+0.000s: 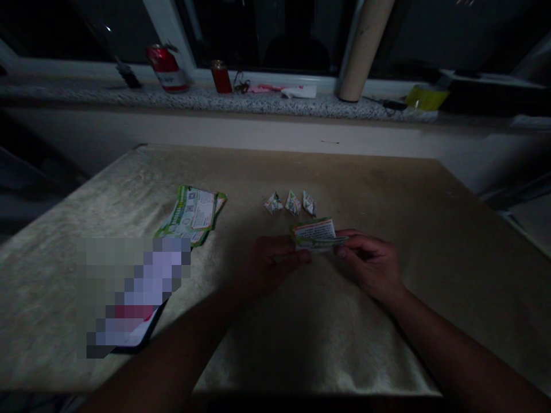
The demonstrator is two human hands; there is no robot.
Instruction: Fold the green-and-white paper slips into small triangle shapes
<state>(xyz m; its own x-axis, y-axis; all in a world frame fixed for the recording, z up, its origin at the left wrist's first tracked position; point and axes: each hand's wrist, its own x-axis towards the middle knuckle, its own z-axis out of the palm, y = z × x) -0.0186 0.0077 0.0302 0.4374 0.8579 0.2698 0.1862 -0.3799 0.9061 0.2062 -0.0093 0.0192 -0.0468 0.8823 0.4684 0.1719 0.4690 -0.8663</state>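
Three small folded shapes [293, 203] are lined up on the table [451, 258] and look done. Just nearer, a printed paper [315, 230] is pinched by the left hand [278, 256] and the right hand [373, 263]; it seems only partly folded. More papers [196, 211] are piled at the left, perhaps to be folded too. The pinched paper's long side is pointed left to right.

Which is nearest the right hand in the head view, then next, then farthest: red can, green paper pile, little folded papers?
1. Three little folded papers: ahead, left.
2. Green paper pile: farther left.
3. Red can: back left, on the windowsill.
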